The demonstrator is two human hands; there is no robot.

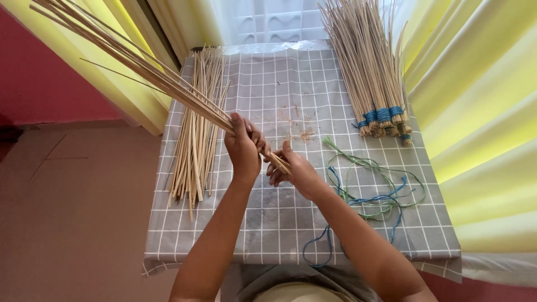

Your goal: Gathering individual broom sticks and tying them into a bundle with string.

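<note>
Bright daylight through curtains (pixel 263 19) ahead; soft shadows; edges perhaps slightly distorted.

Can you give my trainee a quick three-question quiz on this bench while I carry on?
1. True or false: the left hand grips the bundle of sticks near its lower end.
2. Which lies on the table right of the right hand? A) scissors B) loose green and blue strings C) a roll of tape
3. Fill in: the tied bundles at the far right are bound with ____ cord.

Key
1. True; the bundle fans up and away to the left.
2. B.
3. Blue. The loose sticks on the left are unbound.
</note>
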